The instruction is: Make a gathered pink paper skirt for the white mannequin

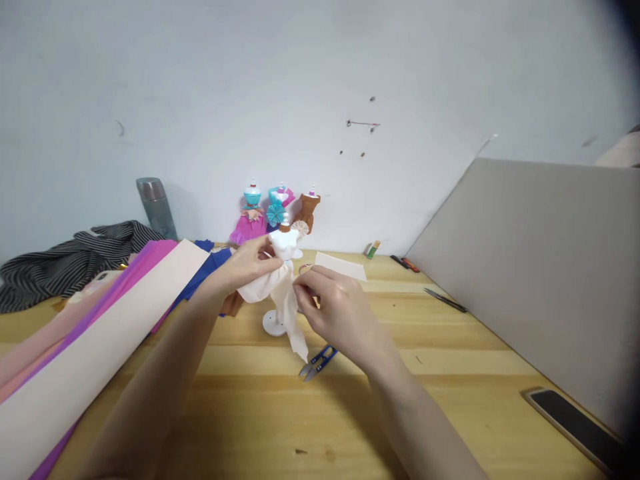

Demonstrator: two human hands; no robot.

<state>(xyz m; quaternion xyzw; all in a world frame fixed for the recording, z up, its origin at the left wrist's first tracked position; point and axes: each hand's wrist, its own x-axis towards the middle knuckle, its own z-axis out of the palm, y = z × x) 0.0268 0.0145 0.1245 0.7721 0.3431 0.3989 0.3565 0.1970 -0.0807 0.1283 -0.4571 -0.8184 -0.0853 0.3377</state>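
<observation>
A small white dress form [284, 244] stands upright on a round white base [274, 323], with a brown band at its neck. Cream crepe paper [286, 300] hangs from its waist like a skirt, one long strip trailing to the lower right. My left hand [253, 263] grips the form's waist and the paper's upper edge from the left. On the right, the fingers of my right hand [327, 300] are pinched at the strip's edge. Blue thread snips [319, 363] lie on the table just below the strip's end.
Several dressed mini forms [251, 217] stand against the wall. Crepe paper sheets [100, 327], a striped cloth [90, 250] and a bottle [156, 207] are at left. A grey partition [540, 267], a phone [570, 427], tweezers [445, 300] and a glue stick [373, 249] are at right.
</observation>
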